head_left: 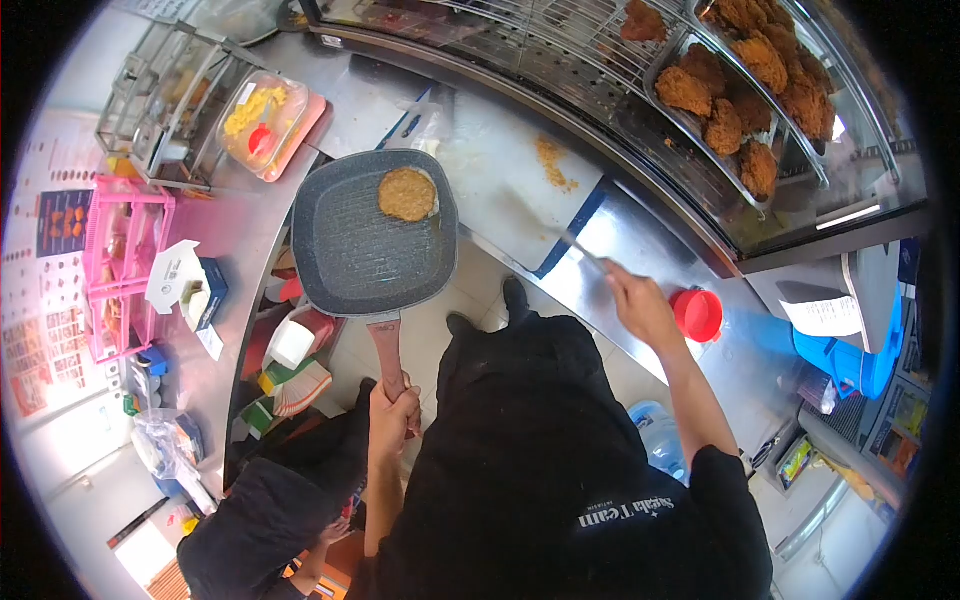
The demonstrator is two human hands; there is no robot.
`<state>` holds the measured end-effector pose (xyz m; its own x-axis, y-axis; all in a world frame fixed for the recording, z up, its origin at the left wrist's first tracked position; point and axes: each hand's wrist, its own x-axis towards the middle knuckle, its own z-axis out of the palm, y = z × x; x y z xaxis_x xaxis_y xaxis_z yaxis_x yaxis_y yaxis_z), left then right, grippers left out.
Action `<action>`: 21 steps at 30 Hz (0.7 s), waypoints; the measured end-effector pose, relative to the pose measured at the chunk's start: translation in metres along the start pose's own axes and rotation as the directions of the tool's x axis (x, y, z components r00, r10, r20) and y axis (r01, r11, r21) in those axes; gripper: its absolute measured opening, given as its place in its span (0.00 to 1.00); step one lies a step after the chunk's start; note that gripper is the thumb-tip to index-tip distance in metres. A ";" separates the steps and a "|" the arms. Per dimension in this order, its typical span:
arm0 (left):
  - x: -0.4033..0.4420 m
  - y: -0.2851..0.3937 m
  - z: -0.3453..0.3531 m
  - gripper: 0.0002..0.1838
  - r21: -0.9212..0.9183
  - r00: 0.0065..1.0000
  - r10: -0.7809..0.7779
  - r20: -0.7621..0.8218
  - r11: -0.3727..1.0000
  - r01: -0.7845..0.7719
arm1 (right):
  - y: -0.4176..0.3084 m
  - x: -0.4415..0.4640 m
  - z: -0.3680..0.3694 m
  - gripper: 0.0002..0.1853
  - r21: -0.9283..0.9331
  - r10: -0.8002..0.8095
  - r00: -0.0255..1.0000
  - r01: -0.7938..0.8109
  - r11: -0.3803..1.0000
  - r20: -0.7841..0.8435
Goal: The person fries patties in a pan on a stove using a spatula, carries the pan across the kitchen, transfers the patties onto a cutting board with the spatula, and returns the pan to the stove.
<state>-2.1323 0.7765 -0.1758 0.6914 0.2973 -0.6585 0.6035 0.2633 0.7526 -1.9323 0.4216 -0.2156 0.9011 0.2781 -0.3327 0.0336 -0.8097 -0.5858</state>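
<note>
My left hand [395, 415] is wrapped round the brown handle of a grey square grill pan [345, 240], held level in front of me. A browned round patty [407, 194] lies in the pan near its far right corner. In my right hand [640, 305] is a thin-handled utensil [588, 252]; its far end is smeared by motion, so its kind cannot be told. That end hangs over a white board [490, 180] with a dark blue edge, where crumbs [553, 165] are scattered. A red round lid [697, 314] sits just right of my right hand.
A glass display case [740, 215] with fried chicken [725, 125] stands at the far right. On the left counter are a clear tub of yellow food [258, 120], an opened box [190, 285] and a pink rack [120, 260]. Another person [260, 520] in black is close at lower left.
</note>
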 end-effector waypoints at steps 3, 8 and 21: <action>0.002 0.000 -0.001 0.09 0.016 1.000 0.006 -0.004 1.000 -0.006 | 0.014 -0.002 0.008 0.19 -0.024 -0.034 0.999 0.033 0.999 -0.022; 0.000 0.002 0.003 0.09 0.014 1.000 0.000 0.003 1.000 0.000 | 0.016 0.005 -0.006 0.18 -0.011 0.017 0.981 -0.019 1.000 -0.191; 0.006 0.003 0.009 0.08 0.029 1.000 0.000 0.007 1.000 0.000 | 0.014 -0.026 0.033 0.18 0.132 0.078 0.988 -0.061 0.989 -0.131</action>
<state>-2.1227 0.7711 -0.1775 0.6940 0.2913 -0.6584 0.6145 0.2369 0.7525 -1.9694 0.4196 -0.2394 0.9499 0.1437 -0.2776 -0.0785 -0.7501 -0.6567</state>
